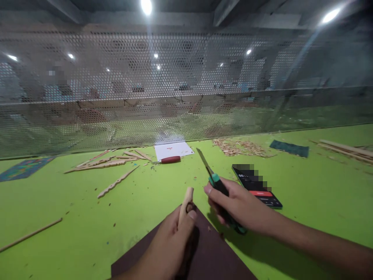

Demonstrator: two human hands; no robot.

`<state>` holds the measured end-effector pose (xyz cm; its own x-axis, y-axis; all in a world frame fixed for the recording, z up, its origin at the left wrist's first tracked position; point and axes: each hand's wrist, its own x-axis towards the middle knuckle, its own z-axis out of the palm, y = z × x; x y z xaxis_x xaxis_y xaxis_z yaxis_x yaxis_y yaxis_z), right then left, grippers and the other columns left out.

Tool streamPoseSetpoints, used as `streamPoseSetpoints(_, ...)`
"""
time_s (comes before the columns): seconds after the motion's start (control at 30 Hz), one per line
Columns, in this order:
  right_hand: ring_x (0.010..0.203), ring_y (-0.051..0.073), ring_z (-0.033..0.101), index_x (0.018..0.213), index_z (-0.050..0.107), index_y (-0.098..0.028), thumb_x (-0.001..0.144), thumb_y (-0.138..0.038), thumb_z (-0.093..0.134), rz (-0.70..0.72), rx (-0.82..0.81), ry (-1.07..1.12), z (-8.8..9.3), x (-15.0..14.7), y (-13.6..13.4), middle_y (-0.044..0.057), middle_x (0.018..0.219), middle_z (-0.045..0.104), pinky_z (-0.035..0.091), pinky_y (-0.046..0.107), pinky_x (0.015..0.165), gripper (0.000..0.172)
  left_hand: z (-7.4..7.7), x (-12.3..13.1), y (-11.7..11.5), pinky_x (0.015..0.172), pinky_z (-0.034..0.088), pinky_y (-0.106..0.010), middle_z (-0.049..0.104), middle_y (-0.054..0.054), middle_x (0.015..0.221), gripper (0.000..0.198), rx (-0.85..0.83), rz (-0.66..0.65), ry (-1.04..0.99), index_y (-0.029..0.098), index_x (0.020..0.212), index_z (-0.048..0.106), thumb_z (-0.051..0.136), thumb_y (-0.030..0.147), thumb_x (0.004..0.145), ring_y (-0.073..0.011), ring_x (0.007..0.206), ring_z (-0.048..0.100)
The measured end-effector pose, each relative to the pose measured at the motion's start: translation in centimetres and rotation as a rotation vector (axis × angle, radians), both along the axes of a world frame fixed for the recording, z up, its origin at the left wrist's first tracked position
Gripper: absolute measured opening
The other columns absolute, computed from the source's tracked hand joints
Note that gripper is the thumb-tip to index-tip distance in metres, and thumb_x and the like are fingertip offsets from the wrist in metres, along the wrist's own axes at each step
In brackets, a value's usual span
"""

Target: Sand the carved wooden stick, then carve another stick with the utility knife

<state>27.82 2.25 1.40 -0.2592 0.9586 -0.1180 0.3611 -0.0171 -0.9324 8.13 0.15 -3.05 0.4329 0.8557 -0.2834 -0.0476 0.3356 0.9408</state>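
My left hand (pixel 173 237) is closed around a pale piece of wood (pixel 186 204) with a dark knot on its side. Its top end sticks up past my thumb; the lower part is hidden in my palm. Beneath that hand lies a dark brown board (pixel 217 252) with a corner pointing away from me. To the right, my right hand (pixel 230 202) grips the green and black handle of a utility knife (pixel 218 182). Its long blade is extended, pointing up and away to the left. Blade and wood are apart.
Carved wooden sticks (pixel 107 161), a red-handled tool (pixel 171 160) and white paper (pixel 173 149) lie farther back. Wood shavings (pixel 241 148), sandpaper-like dark strip (pixel 289 148) and a phone (pixel 256 186) are to the right. A perforated metal screen (pixel 180 85) bounds the green table.
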Motion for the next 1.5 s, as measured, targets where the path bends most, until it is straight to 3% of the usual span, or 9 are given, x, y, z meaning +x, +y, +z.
streamPoseSetpoints(0.1,0.074,0.019,0.061,0.093,0.056,-0.023,0.101,-0.061,0.052,0.001,0.209,-0.279,-0.1,0.8,-0.7,0.0,0.08,0.064,0.048,0.029,0.066,0.039,-0.5,-0.1,0.2,0.034,0.019,-0.015,0.032,0.014,0.056,0.045,-0.156,-0.005,-0.069,0.026,0.1,0.051,0.063,0.068,0.088,-0.0057,0.04,0.017)
streamPoseSetpoints(0.3,0.079,0.022,0.067,0.108,0.06,-0.023,0.104,-0.047,0.046,0.082,0.371,-0.488,-0.2,2.2,-1.3,0.007,0.096,0.073,0.049,0.031,0.066,0.028,-0.8,-0.7,0.9,0.026,0.031,-0.016,0.044,0.013,0.04,0.022,-0.095,-0.239,-0.11,0.027,0.111,0.047,0.049,0.043,0.096,-0.0103,0.026,0.028)
streamPoseSetpoints(0.43,0.082,0.024,0.07,0.121,0.059,-0.02,0.101,-0.035,0.049,0.139,0.52,-0.548,-1.2,2.8,-1.1,0.01,0.1,0.075,0.053,0.035,0.072,0.027,-0.3,-0.9,0.9,0.026,0.026,-0.013,0.038,0.014,0.042,0.016,-0.075,-0.215,-0.014,0.026,0.105,0.049,0.051,0.032,0.091,-0.0076,0.029,0.022)
streamPoseSetpoints(0.6,0.101,0.027,0.072,0.126,0.061,-0.02,0.102,-0.031,0.047,0.2,0.612,-0.557,-2.6,3.2,-0.8,0.015,0.118,0.074,0.056,0.039,0.085,0.029,0.3,-0.8,0.8,0.029,0.028,-0.012,0.037,0.015,0.048,0.02,-0.046,-0.207,0.027,0.026,0.109,0.049,0.053,0.043,0.097,-0.0067,0.033,0.025)
streamPoseSetpoints(0.87,0.084,0.022,0.069,0.115,0.06,-0.021,0.109,-0.039,0.041,0.401,0.592,-0.61,-2.4,3.2,-1.4,0.008,0.098,0.072,0.053,0.033,0.073,0.026,-0.1,-0.7,0.5,0.034,0.027,-0.015,0.035,0.015,0.05,0.055,0.046,-0.202,0.128,0.021,0.123,0.055,0.059,0.068,0.094,-0.0058,0.035,0.027)
streamPoseSetpoints(0.97,0.085,0.023,0.068,0.118,0.059,-0.022,0.11,-0.038,0.041,0.461,0.585,-0.634,-2.2,2.8,-2.0,0.007,0.098,0.071,0.052,0.034,0.073,0.026,0.0,-0.7,0.7,0.047,0.043,-0.019,0.042,0.012,0.051,0.06,0.122,-0.221,0.142,0.02,0.134,0.058,0.059,0.066,0.095,-0.0092,0.042,0.044)
streamPoseSetpoints(1.07,0.087,0.025,0.07,0.128,0.057,-0.022,0.11,-0.038,0.041,0.457,0.609,-0.665,-2.4,2.6,-2.3,0.008,0.102,0.071,0.055,0.036,0.074,0.028,0.3,-0.5,0.8,0.082,0.057,-0.035,0.063,0.002,0.065,0.063,0.251,-0.184,0.104,0.02,0.143,0.058,0.061,0.061,0.096,-0.0193,0.075,0.068)
streamPoseSetpoints(1.2,0.085,0.026,0.073,0.139,0.054,-0.02,0.111,-0.039,0.04,0.378,0.688,-0.734,-3.0,2.4,-2.7,0.01,0.103,0.073,0.059,0.038,0.072,0.037,0.1,-0.3,0.7,0.11,0.045,-0.049,0.076,-0.006,0.098,0.063,0.296,-0.133,0.05,0.022,0.15,0.055,0.062,0.056,0.098,-0.0272,0.112,0.067)
streamPoseSetpoints(1.5,0.071,0.024,0.075,0.136,0.054,-0.016,0.113,-0.041,0.028,0.204,0.892,-0.776,-4.2,0.9,-4.2,0.009,0.092,0.074,0.063,0.036,0.057,0.043,0.3,0.3,0.3,0.123,0.028,-0.041,0.069,-0.005,0.128,0.052,0.245,-0.069,-0.072,0.027,0.145,0.058,0.064,0.049,0.099,-0.0216,0.131,0.054)
